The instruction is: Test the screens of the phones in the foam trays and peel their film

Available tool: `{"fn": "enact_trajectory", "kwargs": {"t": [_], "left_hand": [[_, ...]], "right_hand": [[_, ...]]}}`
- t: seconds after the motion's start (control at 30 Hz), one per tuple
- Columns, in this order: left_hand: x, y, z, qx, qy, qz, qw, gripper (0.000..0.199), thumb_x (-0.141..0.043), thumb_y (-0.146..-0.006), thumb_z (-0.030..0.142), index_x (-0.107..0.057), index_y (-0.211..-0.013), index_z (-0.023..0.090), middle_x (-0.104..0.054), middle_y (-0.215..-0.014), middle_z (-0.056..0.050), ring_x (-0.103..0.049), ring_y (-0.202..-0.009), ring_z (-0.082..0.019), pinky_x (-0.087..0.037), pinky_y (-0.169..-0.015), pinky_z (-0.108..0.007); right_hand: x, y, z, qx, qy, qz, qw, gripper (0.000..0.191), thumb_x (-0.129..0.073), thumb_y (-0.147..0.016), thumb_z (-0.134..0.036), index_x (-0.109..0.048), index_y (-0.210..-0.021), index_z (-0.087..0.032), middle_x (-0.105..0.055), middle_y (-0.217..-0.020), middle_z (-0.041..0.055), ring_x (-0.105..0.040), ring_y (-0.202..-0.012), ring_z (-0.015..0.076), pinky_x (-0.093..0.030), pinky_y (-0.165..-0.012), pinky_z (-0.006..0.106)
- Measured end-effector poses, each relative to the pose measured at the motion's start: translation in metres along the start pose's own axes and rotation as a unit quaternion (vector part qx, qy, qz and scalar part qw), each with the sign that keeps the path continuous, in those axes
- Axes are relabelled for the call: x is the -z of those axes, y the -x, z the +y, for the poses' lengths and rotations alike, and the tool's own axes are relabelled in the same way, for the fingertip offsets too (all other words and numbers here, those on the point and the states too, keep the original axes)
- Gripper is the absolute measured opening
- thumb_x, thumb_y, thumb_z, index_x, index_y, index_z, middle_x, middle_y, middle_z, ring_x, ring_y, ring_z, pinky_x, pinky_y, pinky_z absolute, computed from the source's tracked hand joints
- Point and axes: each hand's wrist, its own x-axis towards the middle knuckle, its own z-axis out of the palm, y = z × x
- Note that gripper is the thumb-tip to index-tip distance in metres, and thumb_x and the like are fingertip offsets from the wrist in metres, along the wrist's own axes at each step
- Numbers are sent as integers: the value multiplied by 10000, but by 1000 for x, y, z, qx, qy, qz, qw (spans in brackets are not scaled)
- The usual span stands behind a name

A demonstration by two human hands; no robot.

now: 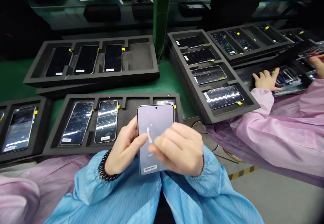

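A smartphone (pixel 144 159) with a lit, pale lilac screen is held up in front of my blue smock, its white barcode label near the bottom edge. My left hand (pixel 126 149) grips the phone from its left side, with the thumb lying over the screen. Above the screen's right half, my right hand (pixel 178 148) is closed, fingers curled and slightly blurred; anything inside them is hidden. Behind the phone lies a black foam tray (pixel 138 104) holding a dark phone (pixel 77 122), another dark phone (pixel 106 121) and a partly covered phone (pixel 165 102).
More foam trays with phones lie around: one at the back (pixel 139 53), one at the right (pixel 174 61), one at the left (pixel 47 116). A green post (pixel 160 18) rises behind them. At the right, a co-worker's hand (pixel 266 79) in a pink sleeve rests over another tray.
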Motion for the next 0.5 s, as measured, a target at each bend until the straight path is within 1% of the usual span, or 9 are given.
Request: {"fn": "enact_trajectory", "kwargs": {"t": [0.07,0.17,0.2,0.23,0.3,0.37,0.43,0.5], "left_hand": [[-2,2,4,-3,-8,2,1000,408,-567,-947,415,-574,-1270,165,-639,-774,0,-528,-598,-88,-462,-553,-193],[-4,6,6,-8,4,4,1000,412,-585,-936,394,-580,-1280,167,-668,-907,-29,-586,-734,-117,-519,-691,-221],[-4,7,6,-14,12,0,1000,413,-582,-937,391,-577,-1289,173,-673,-944,-34,-591,-760,-121,-529,-726,-230],[-4,8,5,-20,18,-3,1000,409,-576,-941,385,-573,-1296,182,-673,-960,-33,-585,-756,-115,-530,-737,-232],[-5,10,4,-26,28,-7,999,394,-565,-950,371,-566,-1305,200,-668,-948,-24,-557,-711,-98,-517,-700,-217],[-5,11,4,-24,39,-11,999,385,-564,-951,357,-561,-1306,209,-657,-914,-15,-532,-673,-88,-497,-655,-207],[-6,12,5,-26,49,-16,998,384,-564,-948,341,-555,-1307,204,-638,-856,-7,-518,-645,-87,-487,-627,-209],[-7,12,6,-34,52,-15,998,372,-556,-950,326,-555,-1301,202,-626,-832,-2,-506,-622,-83,-474,-591,-205]], "right_hand": [[5,0,-10,16,-37,-8,999,424,-486,-1041,-296,-572,-640,-193,-511,-554,-25,-370,-557,125,-305,-520,287],[10,-1,-22,18,-62,-25,998,416,-540,-1021,-321,-571,-625,-198,-500,-560,-28,-379,-565,123,-279,-516,290],[10,-2,-25,16,-64,-16,998,414,-567,-1008,-319,-564,-613,-199,-481,-552,-32,-372,-560,121,-261,-513,293],[9,-2,-28,12,-66,7,998,421,-587,-998,-312,-549,-594,-199,-456,-540,-36,-358,-551,119,-240,-510,297],[3,-3,-35,-2,-66,77,995,457,-597,-992,-283,-503,-553,-196,-396,-524,-45,-317,-528,113,-201,-508,307],[-3,-3,-41,-19,-68,126,989,484,-581,-997,-256,-466,-531,-194,-356,-527,-49,-283,-512,110,-182,-507,316],[-7,-2,-46,-27,-73,132,988,489,-562,-1004,-249,-460,-529,-195,-347,-534,-49,-270,-506,111,-178,-502,321],[-7,-1,-48,-29,-73,135,988,502,-549,-1010,-260,-454,-522,-194,-344,-526,-49,-261,-502,110,-179,-497,323]]}}
